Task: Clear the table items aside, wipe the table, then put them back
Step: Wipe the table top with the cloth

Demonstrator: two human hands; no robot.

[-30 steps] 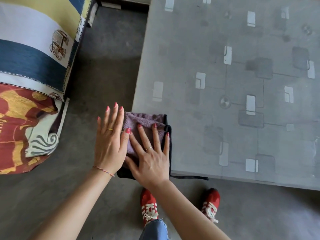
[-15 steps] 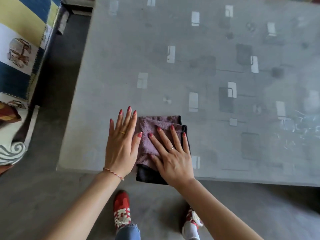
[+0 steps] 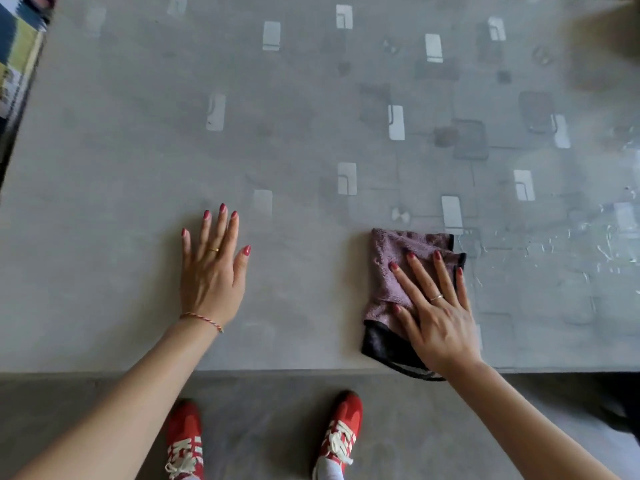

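Note:
A folded purple cloth (image 3: 387,271) with a black edge lies on the grey patterned table (image 3: 138,161), near its front edge and right of centre. My right hand (image 3: 437,317) presses flat on the cloth with fingers spread, covering its right and lower part. My left hand (image 3: 211,275) rests flat on the bare tabletop, well to the left of the cloth, and holds nothing. No other items stand on the visible tabletop.
Wet streaks (image 3: 595,244) glisten on the table's right side. A patterned cushion (image 3: 17,53) borders the table's far left corner. A blurred tan shape (image 3: 609,39) sits at the top right. My red shoes (image 3: 185,441) stand on the grey floor below the table edge.
My right hand has slid the cloth to the right along the front edge. My left hand has come off the cloth and now lies alone on the table.

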